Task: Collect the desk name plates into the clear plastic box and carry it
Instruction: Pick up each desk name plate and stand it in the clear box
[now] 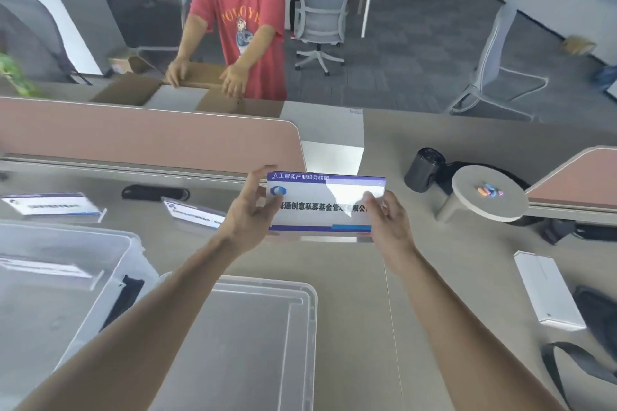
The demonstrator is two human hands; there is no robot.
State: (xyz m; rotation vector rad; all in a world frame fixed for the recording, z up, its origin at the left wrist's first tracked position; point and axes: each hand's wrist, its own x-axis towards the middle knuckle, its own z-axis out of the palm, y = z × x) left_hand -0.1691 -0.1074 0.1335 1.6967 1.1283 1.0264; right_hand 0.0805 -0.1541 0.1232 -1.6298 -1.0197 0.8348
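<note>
Both my hands hold one desk name plate (325, 203), a clear stand with a white card, blue bands and dark characters, lifted above the desk. My left hand (250, 210) grips its left end, my right hand (389, 217) its right end. Two more name plates stand on the desk to the left, one (53, 207) at the far left and one (192, 212) near my left wrist. The clear plastic box (66, 280) sits at the lower left with one plate inside (46, 269). Its clear lid (260, 337) lies flat under my arms.
A pink partition (150, 137) runs along the desk's back. A black roll of bags (424, 170) and a round stand (489, 193) with small coloured pieces are at the right. A white box (547, 290) lies near the right edge. Beyond the desk, a person in a red shirt (240, 27) handles cardboard boxes.
</note>
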